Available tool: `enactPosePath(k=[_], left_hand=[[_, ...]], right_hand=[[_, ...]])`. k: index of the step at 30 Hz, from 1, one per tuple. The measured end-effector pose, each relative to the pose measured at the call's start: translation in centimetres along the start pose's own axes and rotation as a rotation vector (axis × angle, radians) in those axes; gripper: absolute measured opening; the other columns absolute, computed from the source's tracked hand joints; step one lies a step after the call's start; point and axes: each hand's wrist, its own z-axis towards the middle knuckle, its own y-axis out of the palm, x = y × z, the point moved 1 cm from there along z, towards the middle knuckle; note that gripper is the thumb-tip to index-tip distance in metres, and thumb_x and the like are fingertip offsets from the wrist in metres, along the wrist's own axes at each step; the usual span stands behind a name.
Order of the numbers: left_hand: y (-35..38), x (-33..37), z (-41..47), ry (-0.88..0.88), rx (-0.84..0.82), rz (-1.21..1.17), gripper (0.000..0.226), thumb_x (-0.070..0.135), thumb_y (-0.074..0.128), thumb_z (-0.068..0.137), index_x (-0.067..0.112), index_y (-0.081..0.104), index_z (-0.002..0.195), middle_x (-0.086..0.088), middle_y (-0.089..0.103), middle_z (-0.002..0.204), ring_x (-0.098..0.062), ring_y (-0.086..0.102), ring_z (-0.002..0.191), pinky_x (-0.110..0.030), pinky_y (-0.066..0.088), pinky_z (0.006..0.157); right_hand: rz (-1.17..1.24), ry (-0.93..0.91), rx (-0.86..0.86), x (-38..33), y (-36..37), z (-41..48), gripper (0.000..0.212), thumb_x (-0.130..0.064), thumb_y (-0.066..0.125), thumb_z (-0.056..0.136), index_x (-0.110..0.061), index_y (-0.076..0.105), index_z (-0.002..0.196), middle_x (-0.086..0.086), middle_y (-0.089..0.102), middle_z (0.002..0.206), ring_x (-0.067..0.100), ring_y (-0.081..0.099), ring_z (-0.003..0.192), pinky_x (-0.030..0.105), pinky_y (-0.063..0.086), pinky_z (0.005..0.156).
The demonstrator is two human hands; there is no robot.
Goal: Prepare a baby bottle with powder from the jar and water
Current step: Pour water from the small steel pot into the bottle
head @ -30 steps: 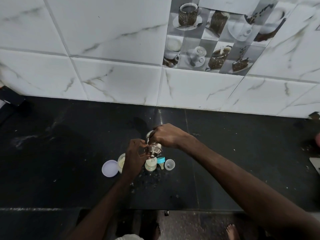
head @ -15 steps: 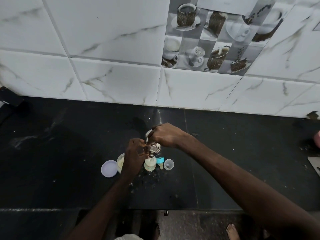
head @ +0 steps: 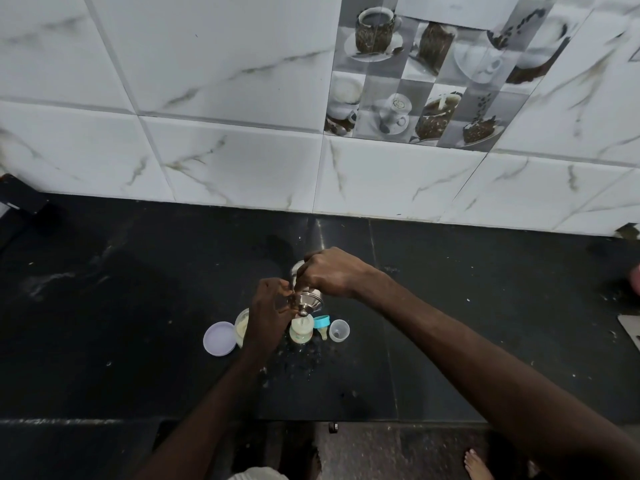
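Note:
A small clear baby bottle (head: 300, 332) stands open on the black counter (head: 450, 306) with pale content in it. A steel funnel (head: 307, 302) hangs just above its mouth, and a thin pale stream runs from the spout into the bottle. My left hand (head: 268, 311) pinches the funnel's left rim. My right hand (head: 329, 271) grips a steel cup (head: 296, 270), mostly hidden, tipped over the funnel. The open powder jar (head: 241, 328) stands left of the bottle, half behind my left hand.
The jar's pale round lid (head: 219, 338) lies at the left. A blue teat ring with teat (head: 322, 323) and a clear cap (head: 339, 330) lie right of the bottle. Spilled specks dot the counter in front. The tiled wall is behind, and the counter's front edge is near my body.
Both hands, funnel and cup stay nearly as they were. The view has only shifted slightly.

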Motion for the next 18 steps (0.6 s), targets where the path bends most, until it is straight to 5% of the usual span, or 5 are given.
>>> enactPosePath(k=[18], left_hand=[[-0.56,0.52,0.02,0.069,0.002,-0.014,0.048,-0.008,0.093,0.062,-0.002,0.068,0.102,-0.021,0.066,0.102,-0.034,0.068,0.090,-0.052,0.061,0.078]], right_hand=[[-0.006,-0.006,-0.031,-0.05,0.03,0.45,0.033,-0.017,0.072,0.091,-0.030,0.075,0.122,-0.008,0.075,0.116,0.022,0.064,0.101,0.028,0.052,0.067]])
